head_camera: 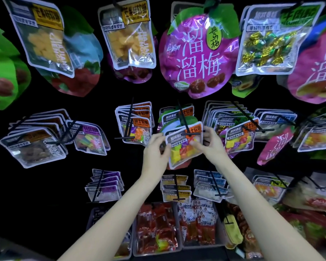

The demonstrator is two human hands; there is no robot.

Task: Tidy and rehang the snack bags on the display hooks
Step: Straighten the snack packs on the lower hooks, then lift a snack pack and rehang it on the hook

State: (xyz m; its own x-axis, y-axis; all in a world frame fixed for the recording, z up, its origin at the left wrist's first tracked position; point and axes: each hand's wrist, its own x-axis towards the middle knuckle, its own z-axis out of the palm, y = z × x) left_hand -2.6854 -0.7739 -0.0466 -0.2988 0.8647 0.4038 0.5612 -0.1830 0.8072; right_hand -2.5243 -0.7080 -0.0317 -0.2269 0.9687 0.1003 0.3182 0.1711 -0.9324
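A clear snack bag (183,147) with an orange label and multicoloured candy cubes hangs at the front of a black display hook (183,119) in the middle row. My left hand (155,150) pinches its left edge near the top corner. My right hand (212,144) grips its right edge, thumb on the front. Behind it on the same hook sit a green-and-white bag and another grey-labelled bag, mostly hidden.
Large purple plum bag (198,55) and yellow candy bags (128,34) hang above. Neighbouring hooks hold stacks of similar bags (135,125) on the left and right (239,136). Grey bins (156,230) of red packets stand below, between my forearms.
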